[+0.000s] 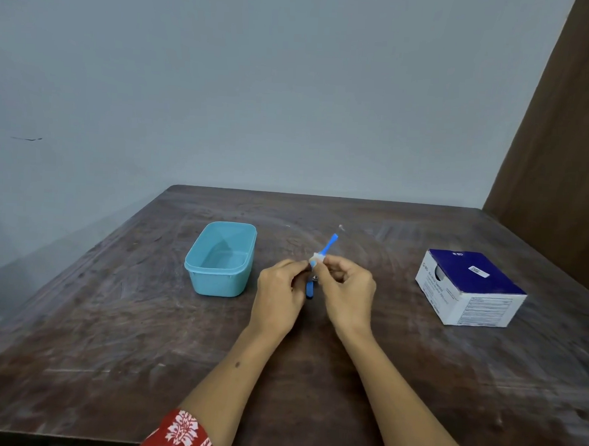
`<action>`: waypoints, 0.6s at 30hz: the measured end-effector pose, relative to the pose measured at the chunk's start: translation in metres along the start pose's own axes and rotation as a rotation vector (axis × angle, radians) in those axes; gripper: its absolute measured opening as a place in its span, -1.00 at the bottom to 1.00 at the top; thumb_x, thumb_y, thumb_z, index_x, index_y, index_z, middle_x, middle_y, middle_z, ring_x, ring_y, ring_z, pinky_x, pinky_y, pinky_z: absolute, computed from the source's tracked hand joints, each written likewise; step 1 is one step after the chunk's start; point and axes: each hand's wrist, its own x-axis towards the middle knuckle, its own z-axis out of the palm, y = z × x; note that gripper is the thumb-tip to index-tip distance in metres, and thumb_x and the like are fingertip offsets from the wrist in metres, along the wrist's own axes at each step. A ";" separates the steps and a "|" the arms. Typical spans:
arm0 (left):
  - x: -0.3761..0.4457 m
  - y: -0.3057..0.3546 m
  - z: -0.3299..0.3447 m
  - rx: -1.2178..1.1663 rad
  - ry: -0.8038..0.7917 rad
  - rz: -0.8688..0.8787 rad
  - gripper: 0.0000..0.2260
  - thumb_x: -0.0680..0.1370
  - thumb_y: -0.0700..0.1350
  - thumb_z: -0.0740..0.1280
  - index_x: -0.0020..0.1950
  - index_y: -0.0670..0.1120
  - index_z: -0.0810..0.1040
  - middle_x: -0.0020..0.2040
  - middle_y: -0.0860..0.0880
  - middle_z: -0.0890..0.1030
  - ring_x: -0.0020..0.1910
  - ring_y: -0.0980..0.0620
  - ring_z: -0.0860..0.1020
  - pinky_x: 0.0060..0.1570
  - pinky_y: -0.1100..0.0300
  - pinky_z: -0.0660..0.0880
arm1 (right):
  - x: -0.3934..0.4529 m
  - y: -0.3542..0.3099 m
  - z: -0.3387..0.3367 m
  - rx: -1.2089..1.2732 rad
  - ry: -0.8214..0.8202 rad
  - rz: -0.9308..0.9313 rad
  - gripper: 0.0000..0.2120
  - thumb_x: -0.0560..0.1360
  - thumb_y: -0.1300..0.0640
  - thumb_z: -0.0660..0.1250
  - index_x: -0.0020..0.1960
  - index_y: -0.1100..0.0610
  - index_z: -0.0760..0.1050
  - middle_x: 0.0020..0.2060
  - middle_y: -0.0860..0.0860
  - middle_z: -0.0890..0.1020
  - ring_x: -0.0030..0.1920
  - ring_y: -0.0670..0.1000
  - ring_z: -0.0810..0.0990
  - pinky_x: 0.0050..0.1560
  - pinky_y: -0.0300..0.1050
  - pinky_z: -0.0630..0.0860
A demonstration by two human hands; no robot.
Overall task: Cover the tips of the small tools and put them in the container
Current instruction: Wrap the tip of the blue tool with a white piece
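Above the middle of the surface [110, 332], the left hand [277, 295] and right hand [345, 293] both pinch a small blue tool [325, 250], its slim end pointing up and away. It looks light, stiff and thin, best gripped at the pale hub [315, 258]. The open teal container [221, 258] sits just left, the box [470, 288] well apart right, leaving free room.

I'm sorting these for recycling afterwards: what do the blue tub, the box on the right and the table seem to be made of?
The blue tub looks like moulded plastic: smooth, slightly glossy walls, rounded corners, a lipped rim. The box looks like printed cardboard: matte faces, folded edges, a stuck-on label. The table seems to be dark wood or wood veneer, its finish worn and streaked pale; which of the two I cannot tell.
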 end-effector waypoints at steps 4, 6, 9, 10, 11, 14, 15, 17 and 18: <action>-0.001 0.003 0.004 -0.034 -0.030 0.008 -0.84 0.46 -0.29 0.37 0.01 -0.17 0.66 -0.25 -0.07 0.63 -0.30 0.07 0.56 -0.26 0.29 0.46 | 0.003 -0.002 -0.004 0.082 0.169 -0.020 -0.96 0.44 0.14 0.43 -0.12 0.03 0.64 -0.34 -0.06 0.68 -0.33 -0.14 0.63 -0.21 -0.25 0.56; -0.002 0.003 0.004 -0.040 -0.051 0.018 -0.86 0.46 -0.28 0.38 -0.01 -0.17 0.66 -0.25 -0.08 0.64 -0.30 0.05 0.56 -0.24 0.20 0.49 | 0.004 -0.003 -0.004 0.101 0.184 -0.012 -0.95 0.45 0.16 0.42 -0.11 0.03 0.63 -0.37 -0.09 0.66 -0.38 -0.18 0.59 -0.26 -0.31 0.51; -0.004 0.000 0.004 -0.063 -0.074 -0.040 -0.85 0.46 -0.28 0.37 0.00 -0.16 0.66 -0.22 -0.09 0.68 -0.25 0.01 0.62 -0.11 0.09 0.55 | 0.003 -0.001 -0.002 0.051 0.107 -0.004 -0.93 0.44 0.17 0.44 -0.12 0.02 0.63 -0.36 -0.07 0.67 -0.37 -0.20 0.61 -0.24 -0.32 0.51; -0.004 0.000 0.004 -0.076 -0.078 -0.073 -0.84 0.46 -0.27 0.38 0.02 -0.15 0.66 -0.19 -0.08 0.69 -0.21 0.01 0.64 -0.05 0.07 0.56 | 0.002 0.000 -0.002 0.023 0.106 -0.017 -0.94 0.43 0.17 0.44 -0.13 0.02 0.63 -0.35 -0.05 0.67 -0.36 -0.19 0.61 -0.23 -0.33 0.51; -0.004 0.000 0.004 -0.077 -0.080 -0.099 -0.82 0.46 -0.24 0.40 0.05 -0.14 0.65 -0.15 -0.06 0.70 -0.17 0.02 0.65 -0.01 0.06 0.56 | 0.002 -0.001 -0.002 -0.004 0.124 -0.038 -0.95 0.43 0.16 0.45 -0.14 0.03 0.64 -0.34 -0.04 0.66 -0.36 -0.21 0.60 -0.24 -0.37 0.49; -0.003 0.002 0.003 -0.048 -0.043 -0.127 -0.71 0.46 -0.23 0.40 0.18 -0.15 0.59 0.01 -0.08 0.68 -0.02 0.03 0.64 0.07 0.28 0.50 | 0.003 -0.002 -0.005 -0.050 0.179 -0.110 -0.96 0.43 0.18 0.45 -0.12 0.10 0.66 -0.34 -0.11 0.61 -0.35 -0.25 0.56 -0.28 -0.47 0.41; -0.002 0.002 0.001 -0.050 -0.016 -0.118 -0.69 0.46 -0.26 0.39 0.20 -0.16 0.57 0.04 -0.10 0.67 0.02 0.02 0.63 0.05 0.37 0.45 | 0.002 -0.002 -0.005 -0.061 0.182 -0.128 -0.95 0.43 0.19 0.45 -0.11 0.11 0.66 -0.34 -0.13 0.60 -0.35 -0.25 0.56 -0.28 -0.48 0.41; 0.000 0.003 -0.002 -0.060 0.011 -0.081 -0.67 0.43 -0.29 0.40 0.19 -0.17 0.57 0.05 -0.10 0.66 0.02 0.03 0.62 0.02 0.45 0.42 | 0.001 -0.003 -0.004 -0.079 0.173 -0.154 -0.94 0.42 0.19 0.45 -0.11 0.11 0.66 -0.34 -0.15 0.59 -0.36 -0.26 0.55 -0.29 -0.48 0.40; 0.000 0.005 -0.003 -0.067 0.004 -0.059 -0.68 0.42 -0.28 0.42 0.17 -0.16 0.59 0.02 -0.08 0.67 0.00 0.06 0.62 0.01 0.43 0.44 | 0.001 -0.003 -0.003 -0.073 0.166 -0.157 -0.94 0.42 0.19 0.46 -0.11 0.10 0.66 -0.34 -0.14 0.60 -0.36 -0.24 0.56 -0.28 -0.47 0.41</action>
